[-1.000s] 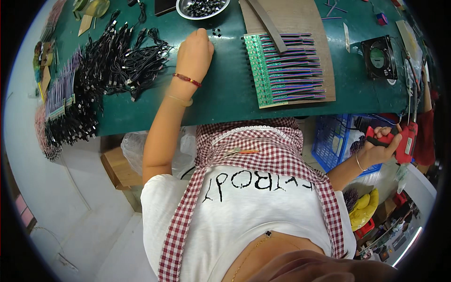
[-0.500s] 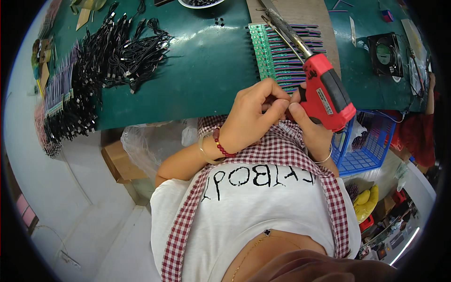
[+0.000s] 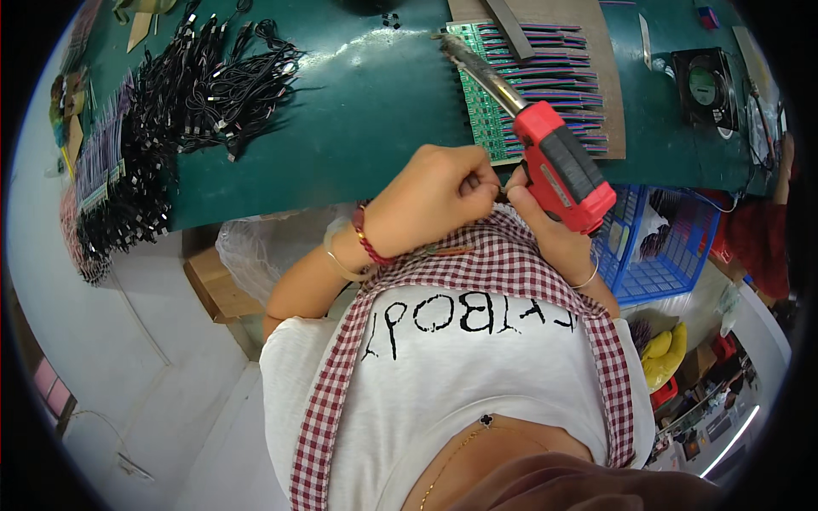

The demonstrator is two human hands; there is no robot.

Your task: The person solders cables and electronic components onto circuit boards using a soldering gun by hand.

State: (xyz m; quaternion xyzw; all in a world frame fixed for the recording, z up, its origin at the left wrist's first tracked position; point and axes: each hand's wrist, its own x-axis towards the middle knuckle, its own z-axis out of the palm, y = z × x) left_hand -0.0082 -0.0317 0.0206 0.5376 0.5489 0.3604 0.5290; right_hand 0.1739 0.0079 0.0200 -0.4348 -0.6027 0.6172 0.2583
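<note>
My right hand [image 3: 558, 243] is closed around the grip of a red and black soldering gun [image 3: 558, 166]. Its metal barrel points up and left, its tip beside the far left corner of a row of green circuit boards [image 3: 481, 102]. At the table's front edge my left hand [image 3: 430, 196] is closed in a pinch, its fingertips close to the right thumb. What the left fingers hold, if anything, is too small to make out. Dark, multicoloured wires [image 3: 571, 85] run rightward from the boards, and a grey metal bar [image 3: 509, 30] lies across their far end.
A brown backing board [image 3: 612, 94] lies under the wires on the green table [image 3: 366, 111]. Black cables [image 3: 230, 85] are heaped at the left. A small fan [image 3: 703, 85] stands at the right. Below the edge sits a blue crate [image 3: 660, 264]; another person's red-clothed arm [image 3: 754, 247] is far right.
The soldering gun has moved left and tilted further left, its tip now lower. Both hands have shifted slightly left. The bar on the wires shows more, and the bowl at the top has nearly left view.
</note>
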